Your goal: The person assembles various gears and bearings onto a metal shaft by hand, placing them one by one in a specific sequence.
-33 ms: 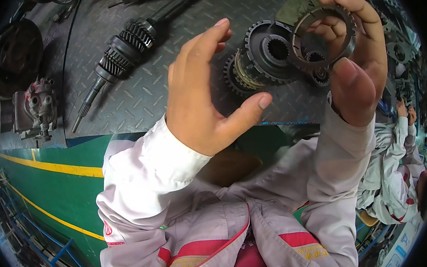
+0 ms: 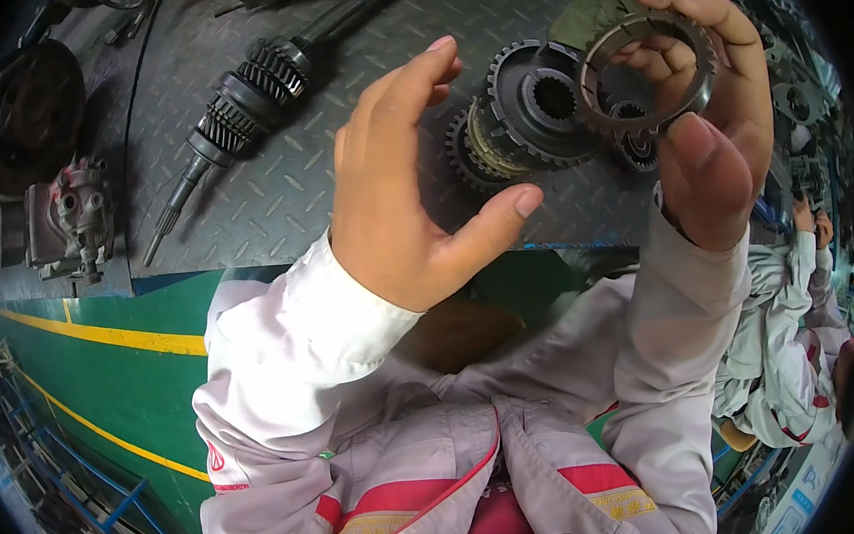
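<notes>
My right hand (image 2: 724,158) holds a dark metal synchronizer ring (image 2: 645,126) up above the bench, thumb at its lower edge and fingers around its far right side. Small teeth run along the ring's rim. My left hand (image 2: 386,190) is raised with nothing in it, thumb spread from the fingers. Between the hands, on the bench, lies a gear assembly (image 2: 512,110) with a toothed hub, a splined bore and a brass-coloured band. Partly behind the ring is a smaller splined part (image 2: 636,150).
A gear shaft (image 2: 245,96) lies slantwise across the diamond-plate bench (image 2: 272,214). At the left are a round dark disc (image 2: 34,112) and a metal housing (image 2: 70,220). A green cloth (image 2: 583,16) lies behind the gears. To the right, another person's sleeve (image 2: 799,283) and hands show at a bench.
The ring has tilted slightly in my right hand, so more of its toothed lower edge shows. My left hand has hardly moved.
</notes>
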Demonstrator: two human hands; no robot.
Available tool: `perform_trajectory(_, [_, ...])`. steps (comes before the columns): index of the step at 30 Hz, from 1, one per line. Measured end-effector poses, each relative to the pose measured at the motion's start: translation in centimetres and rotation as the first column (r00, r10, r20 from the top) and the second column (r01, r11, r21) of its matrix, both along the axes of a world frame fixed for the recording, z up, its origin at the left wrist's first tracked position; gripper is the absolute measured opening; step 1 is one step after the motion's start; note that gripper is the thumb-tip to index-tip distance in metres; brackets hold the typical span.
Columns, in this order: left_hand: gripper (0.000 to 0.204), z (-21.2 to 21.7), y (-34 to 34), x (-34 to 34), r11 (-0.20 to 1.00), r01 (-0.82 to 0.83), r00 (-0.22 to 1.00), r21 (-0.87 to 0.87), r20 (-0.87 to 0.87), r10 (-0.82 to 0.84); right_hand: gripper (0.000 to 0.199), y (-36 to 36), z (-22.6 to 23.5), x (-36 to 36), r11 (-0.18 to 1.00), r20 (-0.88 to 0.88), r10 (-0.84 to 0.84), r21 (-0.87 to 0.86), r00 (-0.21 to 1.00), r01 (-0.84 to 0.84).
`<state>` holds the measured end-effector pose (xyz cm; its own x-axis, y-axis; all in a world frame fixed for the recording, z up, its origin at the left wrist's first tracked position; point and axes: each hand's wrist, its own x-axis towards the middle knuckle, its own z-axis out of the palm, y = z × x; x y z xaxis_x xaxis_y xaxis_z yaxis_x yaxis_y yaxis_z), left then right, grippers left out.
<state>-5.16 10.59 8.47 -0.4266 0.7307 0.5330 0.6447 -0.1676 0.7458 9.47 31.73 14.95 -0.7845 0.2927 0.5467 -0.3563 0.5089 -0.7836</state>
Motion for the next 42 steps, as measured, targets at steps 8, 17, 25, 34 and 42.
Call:
perform_trajectory(8, [0.091, 0.0, 0.3, 0.0, 1.000, 0.023, 1.000, 0.017, 0.014, -0.023, 0.053, -1.4, -2.9, -0.6, 0.996, -0.134, 0.083, 0.001, 0.988, -0.084])
perform_trajectory(17, [0.092, -0.7, 1.1, 0.0, 0.995, -0.010, 1.000, 0.100, -0.020, 0.012, 0.043, -2.8, -2.4, 0.2, 0.985, 0.012, -0.045, 0.169, 0.999, 0.043])
perform_trajectory(25, [0.090, 0.0, 0.5, 0.3, 0.999, -0.022, 1.000, 0.025, -0.002, 0.022, 0.024, 0.9, -2.0, 3.0, 0.946, -0.168, -0.236, 0.186, 0.957, 0.265])
perform_trajectory(34, [0.088, 0.3, -0.2, 0.4, 0.997, -0.050, 0.997, -0.054, 0.054, 0.053, 0.050, 11.6, -9.2, 12.9, 0.676, 0.422, -0.711, 0.631, 0.563, 0.380])
perform_trajectory(42, [0.078, 0.2, -0.7, 0.3, 0.990, -0.107, 0.994, -0.093, 0.002, 0.108, 0.076, 8.9, -10.1, 9.6, 0.479, 0.418, -0.871, 0.838, 0.257, 0.261])
